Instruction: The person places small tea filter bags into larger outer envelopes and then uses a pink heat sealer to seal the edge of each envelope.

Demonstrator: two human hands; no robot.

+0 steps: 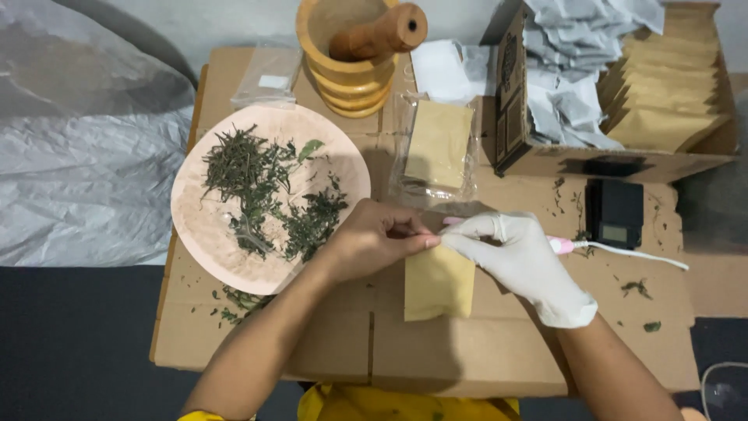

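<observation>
Pouch: small flat kraft-paper pouch (438,282), matte tan, rectangular, lying on the surface at lower centre of the frame.
Left hand: bare left hand (374,238), fingers pinching the pouch's top edge.
Right hand: right hand (523,261) in a thin white glove, fingertips pinching the same top edge, touching the left hand.
Surface: flattened corrugated cardboard surface (467,351), strewn with green crumbs.
Plate: round pale wooden plate (202,226), left of centre, heaped with dried green herbs (265,195).
Mortar: ribbed wooden mortar (347,74) with pestle (378,33), top centre.
Box: open cardboard box (545,160), upper right, holding upright tan pouches and crumpled white paper.
Scale: small black scale (615,212), right of centre.
</observation>
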